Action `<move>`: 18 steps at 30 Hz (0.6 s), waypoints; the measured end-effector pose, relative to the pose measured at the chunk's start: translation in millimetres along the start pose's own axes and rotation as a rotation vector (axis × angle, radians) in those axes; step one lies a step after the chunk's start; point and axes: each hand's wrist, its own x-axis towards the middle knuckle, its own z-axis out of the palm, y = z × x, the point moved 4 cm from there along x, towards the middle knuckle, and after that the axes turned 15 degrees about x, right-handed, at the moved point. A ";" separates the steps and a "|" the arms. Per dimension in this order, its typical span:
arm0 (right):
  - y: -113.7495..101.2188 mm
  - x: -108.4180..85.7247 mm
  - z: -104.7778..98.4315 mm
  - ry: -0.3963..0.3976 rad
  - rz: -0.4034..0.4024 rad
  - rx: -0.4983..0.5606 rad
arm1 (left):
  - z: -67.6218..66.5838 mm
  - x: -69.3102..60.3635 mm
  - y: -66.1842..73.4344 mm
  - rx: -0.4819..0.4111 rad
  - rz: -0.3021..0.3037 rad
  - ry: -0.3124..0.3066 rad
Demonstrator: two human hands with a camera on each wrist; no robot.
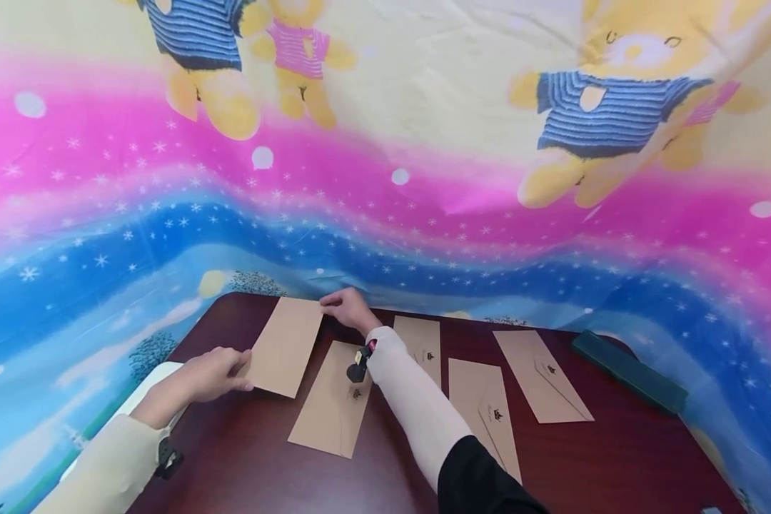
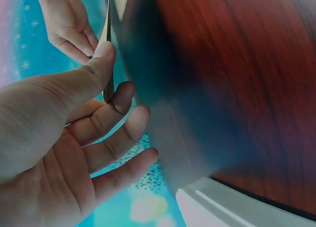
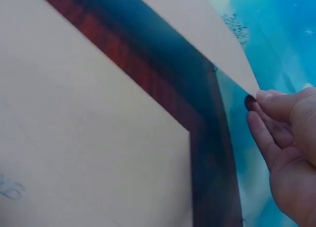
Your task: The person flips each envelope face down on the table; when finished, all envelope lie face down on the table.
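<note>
Held up between the pinched fingers of the left hand (image 1: 215,373) and right hand (image 1: 350,309), above the dark red wooden tabletop (image 1: 244,457), the plain tan rectangular paper envelope (image 1: 287,346) could bow or slip if they pull unevenly, since they clamp only its margins.

Cloth (image 1: 392,235): behind table (image 1: 617,457) | Envelope 1 (image 1: 287,348): far left, between left hand (image 1: 212,375) (near-left corner) and right hand (image 1: 349,310) (far-right corner) | On table, left to right: envelope 2 (image 1: 326,412), near; envelope 3 (image 1: 426,334), far; envelope 4 (image 1: 475,389), near; envelope 5 (image 1: 536,371), far | Bar (image 1: 630,371): on table, far right
</note>
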 end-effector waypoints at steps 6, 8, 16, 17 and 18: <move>3.0 -5.5 11.9 -0.123 -0.024 -0.199 | 10.1 8.2 -3.6 0.025 0.031 -0.036; 2.9 -6.3 13.4 -0.145 -0.055 -0.278 | 13.9 12.8 -4.1 0.043 0.028 -0.056; 7.0 -11.7 22.8 -0.201 -0.074 -0.473 | 23.9 26.1 -5.5 0.115 0.006 -0.089; 6.2 -12.2 24.4 -0.219 -0.077 -0.496 | 24.4 26.3 -5.9 0.119 0.000 -0.092; 5.0 -12.3 25.4 -0.239 -0.077 -0.514 | 24.4 26.6 -6.2 0.122 -0.007 -0.095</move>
